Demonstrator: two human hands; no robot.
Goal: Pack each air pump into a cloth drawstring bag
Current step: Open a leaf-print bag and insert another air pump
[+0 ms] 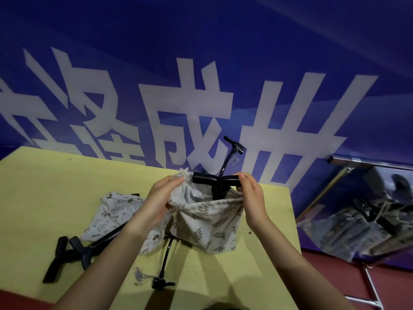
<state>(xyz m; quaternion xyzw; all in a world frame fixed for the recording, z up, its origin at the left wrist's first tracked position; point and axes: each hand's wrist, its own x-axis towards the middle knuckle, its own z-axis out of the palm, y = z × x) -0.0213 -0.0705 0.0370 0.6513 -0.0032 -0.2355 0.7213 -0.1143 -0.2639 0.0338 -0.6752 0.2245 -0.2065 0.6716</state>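
Note:
A black air pump (212, 181) stands upright inside a leaf-printed cloth drawstring bag (210, 222) above the yellow table (55, 186). Its T-handle and hose with nozzle stick out of the bag's mouth. My left hand (161, 198) pinches the bag's left rim near the frayed cord end. My right hand (250, 195) grips the right rim, fingertips touching the handle's right end. A second pump (73, 251) lies on the table at the left, its shaft partly under another printed bag (120, 218). Its hose (165, 260) runs toward the front edge.
A blue wall with large white characters (201, 104) rises right behind the table. To the right, lower down, a heap of packed bags with pumps (366, 224) lies by a metal frame (368, 285) on the red floor. The table's right edge is close to my right hand.

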